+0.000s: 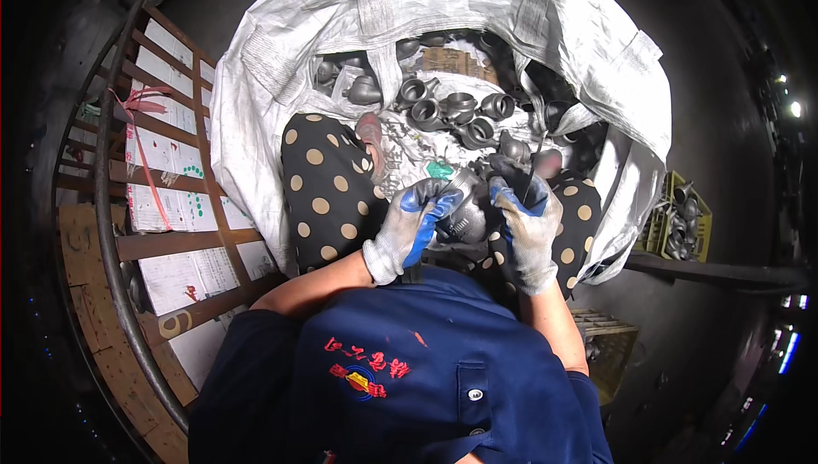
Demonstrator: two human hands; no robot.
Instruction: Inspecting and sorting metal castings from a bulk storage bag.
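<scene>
Head: left hand [409, 227] holds grey fitting [465, 219]; white sack [260, 97], dark floor [728, 144].

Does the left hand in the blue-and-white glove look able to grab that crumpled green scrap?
Probably yes: the green scrap lies just past the left hand, with nothing seen between, though that hand holds a rounded grey metal fitting.

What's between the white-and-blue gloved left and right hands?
Head view: a rounded grey metallic fitting sits between the left hand and right hand.
</scene>
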